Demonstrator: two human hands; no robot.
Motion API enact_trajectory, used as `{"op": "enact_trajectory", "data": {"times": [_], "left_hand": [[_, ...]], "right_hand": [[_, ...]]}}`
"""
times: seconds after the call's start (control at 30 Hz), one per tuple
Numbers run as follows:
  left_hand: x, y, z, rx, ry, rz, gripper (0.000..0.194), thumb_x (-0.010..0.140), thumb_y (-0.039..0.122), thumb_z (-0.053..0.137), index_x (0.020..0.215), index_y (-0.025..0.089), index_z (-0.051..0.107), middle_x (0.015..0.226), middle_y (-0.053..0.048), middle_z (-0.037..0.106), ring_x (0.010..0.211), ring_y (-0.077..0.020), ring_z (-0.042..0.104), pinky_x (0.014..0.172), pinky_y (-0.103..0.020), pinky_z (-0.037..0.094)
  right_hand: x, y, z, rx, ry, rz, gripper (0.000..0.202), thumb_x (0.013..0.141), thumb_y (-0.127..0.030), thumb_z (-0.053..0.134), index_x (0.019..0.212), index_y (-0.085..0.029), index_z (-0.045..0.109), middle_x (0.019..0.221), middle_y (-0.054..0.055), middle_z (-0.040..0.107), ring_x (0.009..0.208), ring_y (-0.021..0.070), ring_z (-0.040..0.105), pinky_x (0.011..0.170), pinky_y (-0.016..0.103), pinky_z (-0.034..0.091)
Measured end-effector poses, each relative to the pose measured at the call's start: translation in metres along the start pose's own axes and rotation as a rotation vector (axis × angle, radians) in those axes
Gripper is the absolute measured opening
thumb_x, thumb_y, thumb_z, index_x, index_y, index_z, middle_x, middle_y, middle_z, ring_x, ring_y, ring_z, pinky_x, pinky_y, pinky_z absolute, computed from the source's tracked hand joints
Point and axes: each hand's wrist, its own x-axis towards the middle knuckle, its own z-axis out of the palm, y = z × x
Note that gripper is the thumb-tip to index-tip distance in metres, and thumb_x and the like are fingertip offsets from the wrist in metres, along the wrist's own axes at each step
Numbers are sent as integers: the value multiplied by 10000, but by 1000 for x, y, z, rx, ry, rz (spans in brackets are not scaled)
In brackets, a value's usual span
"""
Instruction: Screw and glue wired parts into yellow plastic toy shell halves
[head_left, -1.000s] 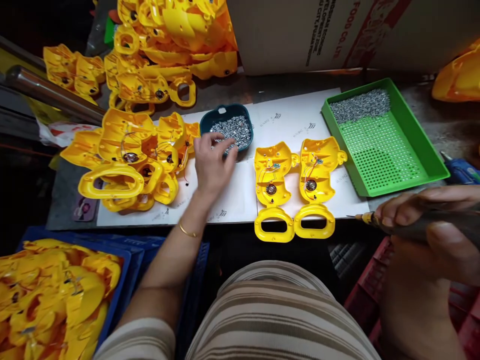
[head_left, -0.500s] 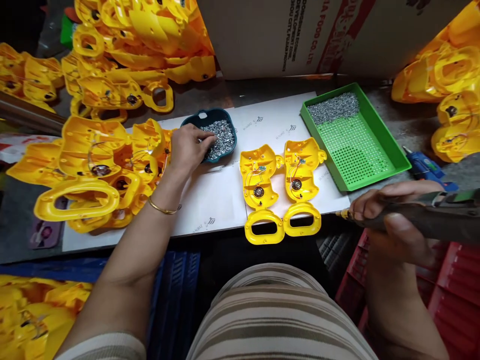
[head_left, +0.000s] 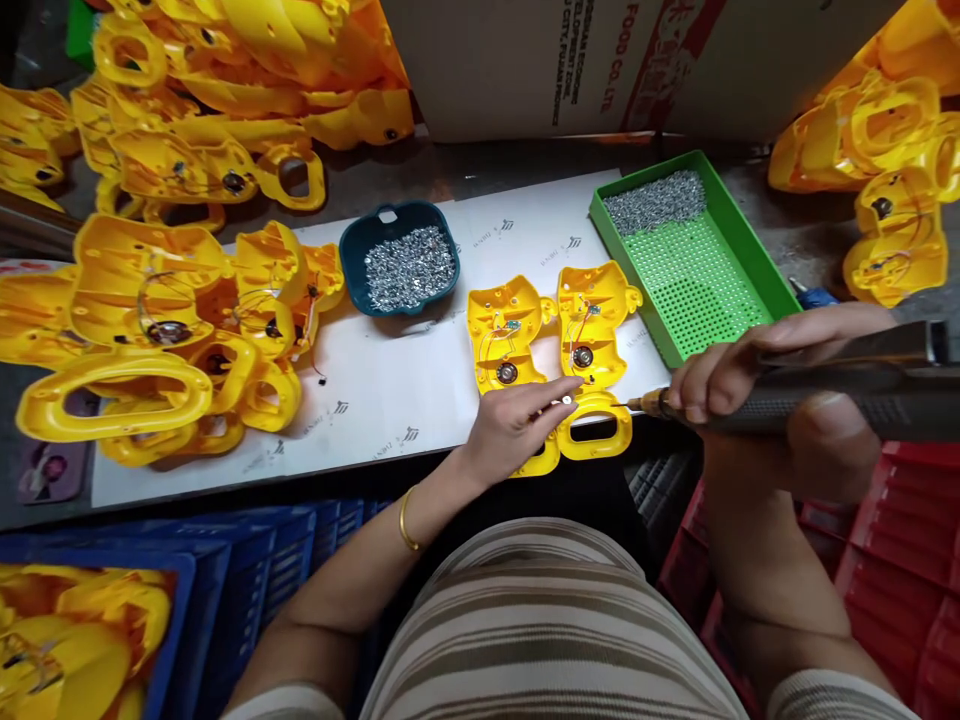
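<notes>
My left hand (head_left: 514, 425) is closed in a pinch over the two yellow handle rings, with a small bright screw (head_left: 568, 400) at its fingertips. My right hand (head_left: 780, 390) is wrapped round a dark electric screwdriver (head_left: 855, 385), whose bit points left toward the right-hand handle ring (head_left: 626, 435). Above the rings, two open yellow plastic shell halves (head_left: 504, 325) lie side by side, each with wires and a round speaker inside. The left-hand ring (head_left: 541, 463) is partly covered by my left hand. A dark teal bowl (head_left: 360, 285) of screws sits farther left.
A green perforated tray (head_left: 739, 290) with small metal screws stands at the right. Yellow shells (head_left: 150, 260) are heaped at the left, with more at the back and far right. A cardboard box (head_left: 487, 80) stands behind. Blue crates (head_left: 247, 570) and red crates (head_left: 900, 540) are below.
My left hand has left the bowl of screws and come right to the handle rings, pinching a screw. The screwdriver in my right hand has moved left, its bit nearer the rings.
</notes>
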Motion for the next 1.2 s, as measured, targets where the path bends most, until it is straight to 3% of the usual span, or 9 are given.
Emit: {"op": "enact_trajectory", "data": {"times": [0.1,0.3,0.73,0.83,1.03,1.2], "left_hand": [[-8,0,16,34,-5,45,317,900,220,650,1215,195,658,923,-38,776,725,-113,726,684,-187,577],[-8,-2,16,13,-26,59,387,904,240,649,1286,194,610,892,-24,765,720,-93,711,690,-154,552],[-10,-2,17,71,-66,70,340,926,231,614,1255,144,609,885,-34,765,732,-100,716,688,-161,542],[-10,-2,17,96,-75,74,349,935,243,602,1273,154,601,881,-29,764,711,-97,710,690,-166,540],[-12,-1,17,148,-115,52,385,961,279,560,1333,179,566,879,-29,757,707,-98,704,682,-169,531],[-12,-1,16,145,-137,53,392,968,274,543,1348,180,552,890,-32,755,734,-106,706,690,-176,529]], "right_hand": [[-3,-7,11,-14,-58,66,255,801,-492,706,944,-299,618,506,-75,499,370,130,485,369,279,458],[-7,-19,20,10,-145,221,237,838,-460,691,996,-298,616,577,-42,536,480,159,562,468,322,509],[-7,-21,18,-15,-127,226,236,835,-474,684,987,-309,612,585,-41,531,471,157,540,469,336,489],[-8,-11,12,-24,-107,225,267,815,-517,692,969,-321,597,556,-54,514,449,163,537,476,352,504],[-16,37,-13,-60,-130,264,443,673,-697,724,849,-315,584,471,-81,435,391,153,479,454,338,499],[-11,23,-7,17,-152,257,363,729,-611,735,900,-323,597,477,-74,485,390,177,509,437,366,508]]}}
